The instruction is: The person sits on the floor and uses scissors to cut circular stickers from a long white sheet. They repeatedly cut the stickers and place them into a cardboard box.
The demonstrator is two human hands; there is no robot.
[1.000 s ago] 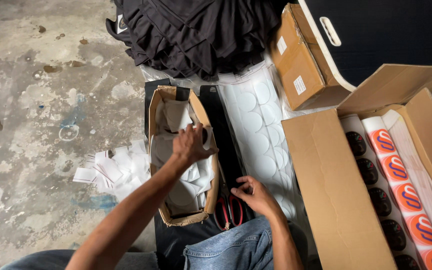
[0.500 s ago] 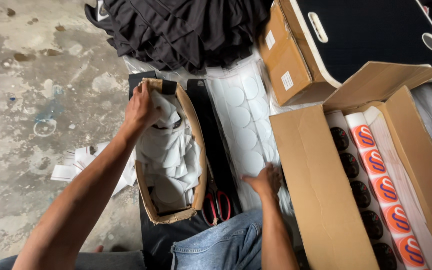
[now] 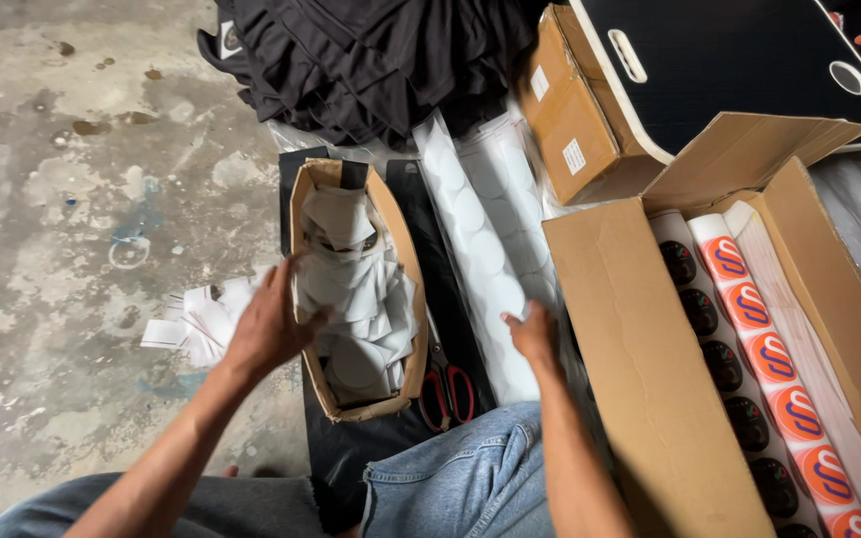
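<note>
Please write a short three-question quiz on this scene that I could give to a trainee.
1. True or false: the left hand is at the side of the narrow paper bag stuffed with white paper scraps.
2. What lies between the bag and the right hand?
A. A roll of tape
B. Red-handled scissors
C. A knife
3. Fill in: the open cardboard box at the right holds rows of black and ____ round stickers.

Key: 1 true; 2 B; 3 orange.

We see a packing workshop floor: stained concrete (image 3: 62, 189), cardboard cartons (image 3: 630, 329) of sticker rolls (image 3: 769, 359), stacked black garments (image 3: 371, 60).
</note>
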